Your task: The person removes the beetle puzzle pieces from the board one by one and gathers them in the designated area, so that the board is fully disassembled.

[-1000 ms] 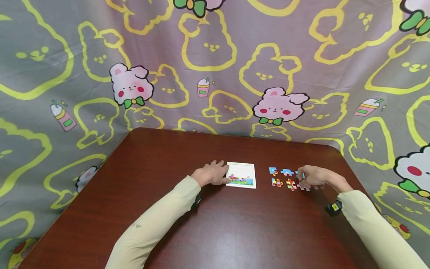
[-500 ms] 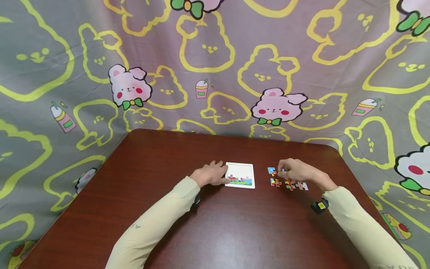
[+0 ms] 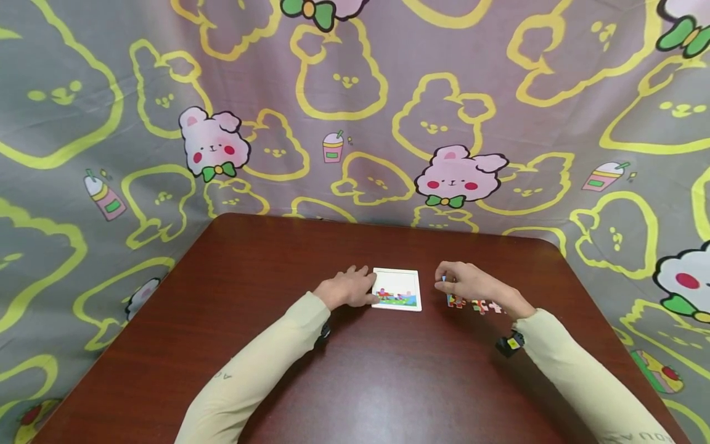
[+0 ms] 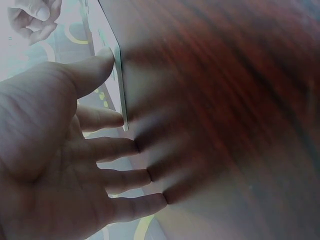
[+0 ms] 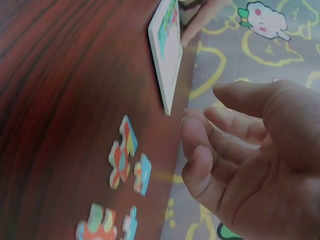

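A white puzzle tray [image 3: 396,281] lies on the table, with a colourful picture along its near edge. My left hand [image 3: 348,288] rests at the tray's left side. In the left wrist view its fingers are spread, with the thumb [image 4: 97,70] on the tray's edge. My right hand [image 3: 470,282] hovers over the jigsaw pieces [image 3: 457,301] to the right of the tray. In the right wrist view its fingers [image 5: 197,165] curl loosely and the thumb stands apart; nothing shows between them. An orange piece [image 5: 120,162] and a blue-edged piece [image 5: 144,175] lie below it. The hand hides other pieces.
The dark wooden table [image 3: 266,259] reaches back to a grey curtain [image 3: 344,172] printed with cartoon animals. Further jigsaw pieces [image 5: 95,225] lie behind the nearest ones in the right wrist view.
My right hand has moved left, from the rightmost jigsaw pieces to above the leftmost ones nearer the tray. My left hand stays at the tray's left edge.
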